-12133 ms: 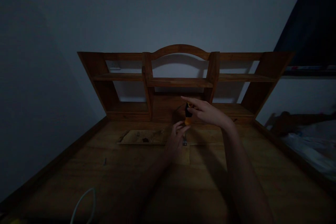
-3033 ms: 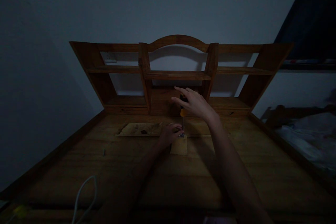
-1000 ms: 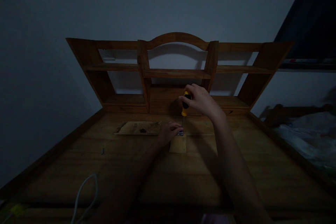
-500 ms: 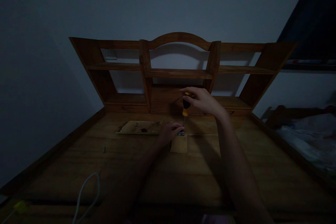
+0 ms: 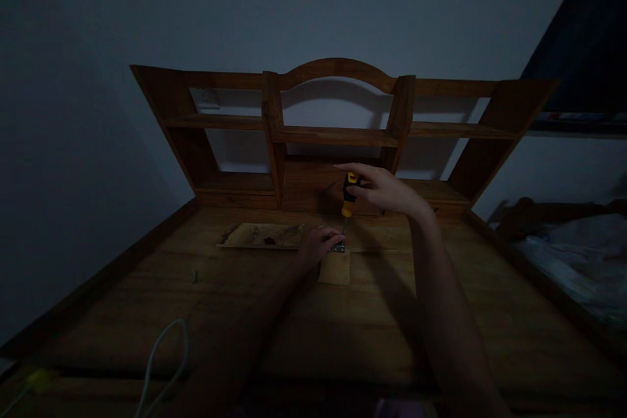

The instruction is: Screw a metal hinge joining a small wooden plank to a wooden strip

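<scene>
My right hand (image 5: pixel 385 191) holds a yellow-and-black screwdriver (image 5: pixel 348 194) by its handle, the thumb against the side and the forefinger stretched over the top. The screwdriver stands nearly upright, its shaft pointing down at a small metal hinge (image 5: pixel 337 249). With closed fingers, my left hand (image 5: pixel 317 247) presses on that hinge from the left, covering part of it. The hinge lies at the edge of a small pale wooden piece (image 5: pixel 335 269) on the wooden desktop (image 5: pixel 235 307). Any screw under the tip is too small and dark to make out.
A rough wooden strip (image 5: pixel 262 235) lies left of my hands. A small screw-like piece (image 5: pixel 194 276) sits farther left. A white cable (image 5: pixel 153 359) loops at the front left, near a blurred yellow object (image 5: pixel 39 379). A wooden shelf unit (image 5: pixel 337 137) stands behind.
My right hand's fingers have loosened and shifted slightly right on the screwdriver handle, showing more of it. My left hand stays on the hinge.
</scene>
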Motion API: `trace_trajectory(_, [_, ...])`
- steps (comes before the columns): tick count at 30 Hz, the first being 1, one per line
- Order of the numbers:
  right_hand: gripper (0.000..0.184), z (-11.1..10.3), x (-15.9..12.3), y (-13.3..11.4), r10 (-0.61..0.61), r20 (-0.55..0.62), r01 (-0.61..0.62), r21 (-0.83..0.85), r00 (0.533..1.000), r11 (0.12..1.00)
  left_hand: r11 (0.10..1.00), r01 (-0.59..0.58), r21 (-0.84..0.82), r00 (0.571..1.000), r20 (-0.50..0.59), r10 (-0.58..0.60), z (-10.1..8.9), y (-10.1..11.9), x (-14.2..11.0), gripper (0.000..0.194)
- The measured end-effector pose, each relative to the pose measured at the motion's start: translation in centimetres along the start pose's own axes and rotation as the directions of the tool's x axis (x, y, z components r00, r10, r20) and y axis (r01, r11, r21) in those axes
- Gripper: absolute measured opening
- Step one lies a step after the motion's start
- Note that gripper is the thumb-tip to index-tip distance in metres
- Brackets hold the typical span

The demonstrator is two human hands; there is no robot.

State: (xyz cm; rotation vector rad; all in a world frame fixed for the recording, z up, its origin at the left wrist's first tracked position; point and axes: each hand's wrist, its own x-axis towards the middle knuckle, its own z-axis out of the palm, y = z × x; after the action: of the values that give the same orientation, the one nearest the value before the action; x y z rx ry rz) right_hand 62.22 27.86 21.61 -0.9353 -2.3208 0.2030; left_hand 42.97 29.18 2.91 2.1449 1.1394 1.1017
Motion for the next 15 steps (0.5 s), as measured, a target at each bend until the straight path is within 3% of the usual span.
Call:
trace_trajectory(5, [0.027,0.6,0.4,0.2,0.057,-0.127,-0.074,-0.129,0.990,0.989,1.000,-0.015,-0.003,1.000,-0.006,0.014,0.1,-0.3,0.0,0.019])
trace_trajectory(9, [0.035,1.6,0.8,-0.3,0.119,-0.173,-0.161,-0.261,0.978,0.952,1.000,-0.004,-0.011,1.000,0.010,0.005,-0.1,0.0,0.1,0.020])
trace_trajectory(12, [0.039,1.3,0.6,-0.5,0.064,-0.106,-0.080,-0.161,0.992,0.984,1.000,0.010,-0.009,1.000,0.012,-0.010,-0.2,0.2,0.1,0.020])
trace_trajectory(15, [0.063,0.5,0.0,-0.5,-0.037,0.005,0.037,0.028,0.999,0.999,1.000,0.014,-0.011,1.000,0.014,-0.014,-0.2,0.3,0.0,0.020])
